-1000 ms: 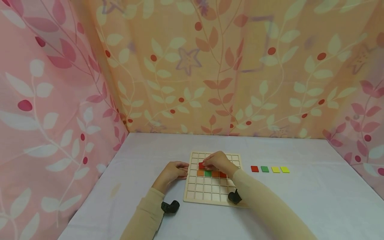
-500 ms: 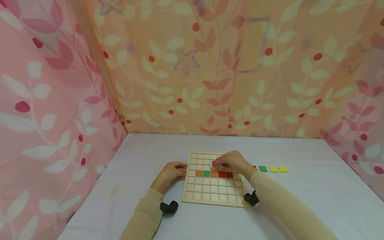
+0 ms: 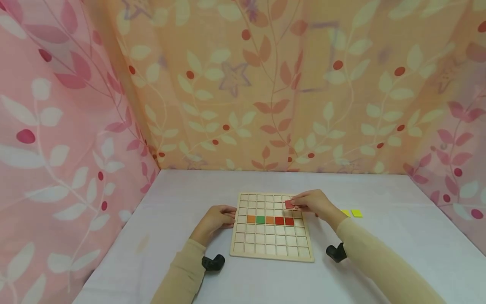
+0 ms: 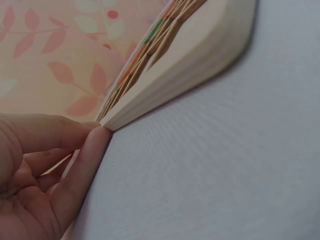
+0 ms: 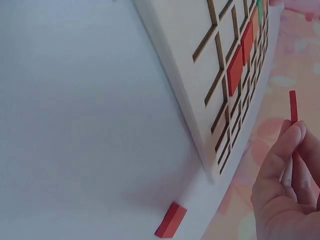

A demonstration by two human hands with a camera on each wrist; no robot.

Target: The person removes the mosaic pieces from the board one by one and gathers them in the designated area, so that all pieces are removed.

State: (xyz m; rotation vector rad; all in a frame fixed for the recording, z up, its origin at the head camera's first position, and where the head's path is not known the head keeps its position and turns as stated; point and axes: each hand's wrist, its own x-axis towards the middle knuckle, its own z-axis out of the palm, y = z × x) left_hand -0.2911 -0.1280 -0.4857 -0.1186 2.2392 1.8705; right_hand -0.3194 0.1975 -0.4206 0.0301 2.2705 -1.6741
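Currently, right hand (image 3: 312, 201) pinching red tile (image 3: 289, 204), left hand (image 3: 217, 217) loose, touching board (image 3: 271, 230)

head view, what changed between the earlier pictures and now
The right hand moved rightward over the board, still pinching a red tile, now near the board's far right corner. Nothing was let go. The left hand stayed at the left edge; the tile row stayed put.

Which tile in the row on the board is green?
The second tile from the left, between the two orange tiles; the row's other two are red tiles.
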